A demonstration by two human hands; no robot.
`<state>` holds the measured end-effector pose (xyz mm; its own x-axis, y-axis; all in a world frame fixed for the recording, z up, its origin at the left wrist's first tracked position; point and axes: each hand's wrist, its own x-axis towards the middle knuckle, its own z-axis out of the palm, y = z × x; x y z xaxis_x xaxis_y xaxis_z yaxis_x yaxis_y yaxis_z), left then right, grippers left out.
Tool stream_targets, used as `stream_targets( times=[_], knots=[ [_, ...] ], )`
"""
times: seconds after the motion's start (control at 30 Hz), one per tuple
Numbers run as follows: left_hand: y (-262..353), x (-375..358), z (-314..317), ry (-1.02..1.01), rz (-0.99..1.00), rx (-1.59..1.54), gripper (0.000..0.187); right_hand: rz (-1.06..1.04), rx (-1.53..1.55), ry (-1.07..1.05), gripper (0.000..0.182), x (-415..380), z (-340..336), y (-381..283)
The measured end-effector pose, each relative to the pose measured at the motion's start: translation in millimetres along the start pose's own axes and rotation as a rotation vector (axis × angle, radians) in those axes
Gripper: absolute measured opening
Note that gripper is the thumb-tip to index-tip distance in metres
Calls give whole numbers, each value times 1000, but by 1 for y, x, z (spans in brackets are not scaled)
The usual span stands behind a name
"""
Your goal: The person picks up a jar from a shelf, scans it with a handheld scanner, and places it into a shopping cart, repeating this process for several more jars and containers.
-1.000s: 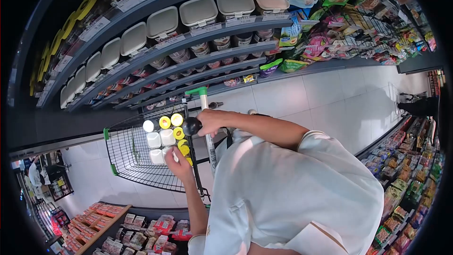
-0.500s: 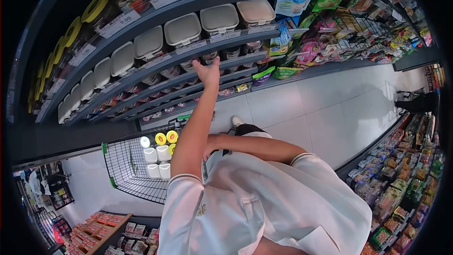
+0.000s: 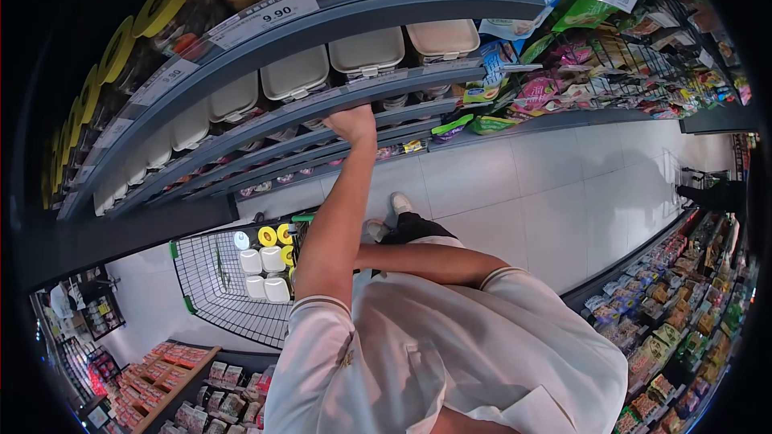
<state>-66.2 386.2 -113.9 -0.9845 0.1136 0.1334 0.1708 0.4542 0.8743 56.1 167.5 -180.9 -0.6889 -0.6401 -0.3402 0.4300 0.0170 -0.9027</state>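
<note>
My left hand [image 3: 352, 124] reaches into a lower shelf row, palm and wrist showing just below the shelf edge [image 3: 346, 97]. Its fingers are hidden under that edge, among small jars [image 3: 394, 101] standing in the row. Directly above, white-lidded tubs [image 3: 367, 50] line the shelf. My right forearm [image 3: 426, 261] crosses behind the left arm toward the shopping cart [image 3: 233, 305], and the right hand is hidden there. Inside the cart sit several white-lidded tubs [image 3: 273, 259] and yellow-lidded jars [image 3: 268, 236], partly covered by my left arm.
Large yellow-lidded jars [image 3: 165, 0] fill the top shelf behind price tags [image 3: 265, 16]. Hanging snack bags [image 3: 539, 92] continue to the right. A tiled floor [image 3: 555, 185] runs along the aisle toward another cart [image 3: 708, 181]. Packaged goods [image 3: 659, 313] stand at the lower right.
My left hand has gone deeper under the shelf edge; its spread fingers, earlier visible around a small jar, are now out of sight. The view has shifted slightly closer to the shelf.
</note>
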Motion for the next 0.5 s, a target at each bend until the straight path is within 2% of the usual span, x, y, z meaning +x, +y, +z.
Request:
stream_targets(
  times=[0.07, 0.17, 0.27, 0.4, 0.5],
  knots=[
    [0, -9, 0, 89, 50, -96, 69, 7, -10, -12, 46, -8, -5, -8],
    [-8, -22, -15, 17, -26, -140, 82, 4, -22, -21, 45, -19, -10, -10],
    [-24, -38, -28, -7, -34, -362, 96, -4, -31, -39, 45, -26, -13, -17],
    [0, -69, -86, -224, -345, -540, 93, -17, -54, -53, 44, -30, -15, -21],
    [-3, -81, -126, -382, -580, -664, 80, -24, -70, -45, 44, -36, -17, -24]
  ],
)
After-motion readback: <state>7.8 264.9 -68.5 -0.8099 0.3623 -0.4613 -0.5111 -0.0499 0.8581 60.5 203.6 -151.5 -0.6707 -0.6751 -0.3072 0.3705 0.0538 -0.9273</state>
